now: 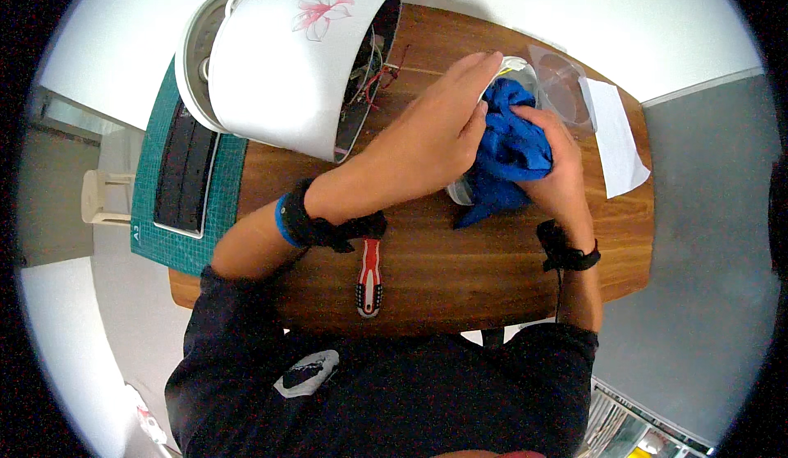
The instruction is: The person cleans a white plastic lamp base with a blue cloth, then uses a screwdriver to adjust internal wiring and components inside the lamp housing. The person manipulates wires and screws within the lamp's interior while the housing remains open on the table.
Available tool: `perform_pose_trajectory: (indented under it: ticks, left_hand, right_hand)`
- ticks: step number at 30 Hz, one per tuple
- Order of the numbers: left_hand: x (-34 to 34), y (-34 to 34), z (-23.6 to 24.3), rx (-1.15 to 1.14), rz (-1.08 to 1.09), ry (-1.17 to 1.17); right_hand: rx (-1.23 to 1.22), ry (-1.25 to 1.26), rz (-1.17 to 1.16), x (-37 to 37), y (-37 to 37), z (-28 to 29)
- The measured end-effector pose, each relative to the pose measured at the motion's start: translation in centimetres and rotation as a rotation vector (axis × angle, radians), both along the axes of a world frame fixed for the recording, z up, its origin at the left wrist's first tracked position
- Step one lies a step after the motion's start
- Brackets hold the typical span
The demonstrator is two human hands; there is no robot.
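Observation:
My right hand [562,158] is closed around a bunched blue cloth [515,142], pressing it against a pale, partly see-through object [519,70]. My left hand [447,121] grips that object from the left, thumb along its near side and most fingers out of sight. Only its white rim and a lower edge show around the cloth, so its exact kind is unclear. A loose end of the cloth hangs toward the tabletop. Left of my hands, a white rice cooker [287,64] with a pink flower lies on its side, its open base showing wires [382,72].
Below my left wrist lies a red and black tool handle [370,281], its far end hidden. A green cutting mat [222,203] bears a black tray [187,171] at the left. Clear plastic [566,89] and white paper [614,138] lie at the table's [460,286] right.

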State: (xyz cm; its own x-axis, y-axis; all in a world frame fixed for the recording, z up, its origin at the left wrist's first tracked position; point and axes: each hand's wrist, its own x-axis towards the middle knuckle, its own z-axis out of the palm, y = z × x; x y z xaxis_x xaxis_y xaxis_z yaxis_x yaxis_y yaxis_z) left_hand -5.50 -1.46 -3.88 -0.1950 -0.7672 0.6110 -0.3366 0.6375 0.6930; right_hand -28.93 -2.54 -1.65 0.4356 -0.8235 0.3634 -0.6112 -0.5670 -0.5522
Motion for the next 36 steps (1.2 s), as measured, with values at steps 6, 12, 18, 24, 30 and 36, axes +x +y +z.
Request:
perform_pose_trajectory:
  ticks: [6, 12, 18, 24, 30, 36]
  left_hand:
    - [0.6, 0.6, 1.7, -0.007, 0.191, -0.070]
    - [0.2, 1.5, 2.8, 0.029, 0.082, -0.040]
    - [1.0, 1.5, 3.7, 0.011, 0.121, -0.072]
    - [0.8, 1.6, 3.8, 0.002, 0.177, -0.106]
    - [0.8, 1.6, 3.9, -0.022, 0.120, -0.089]
    - [1.2, 0.5, 3.7, -0.039, 0.145, -0.086]
  right_hand:
    - [-0.460, 0.124, -0.087, -1.7, 1.5, 2.6]
    - [-0.567, 0.250, 0.045, 1.6, 0.3, 3.0]
    - [-0.257, 0.393, -0.102, 2.1, -1.7, 1.4]
    - [-0.344, 0.260, -0.053, 1.8, -1.3, 0.7]
    - [-0.473, 0.330, -0.152, 3.4, -3.3, -0.2]
    - [-0.209, 0.461, -0.091, 2.8, -3.8, -1.4]
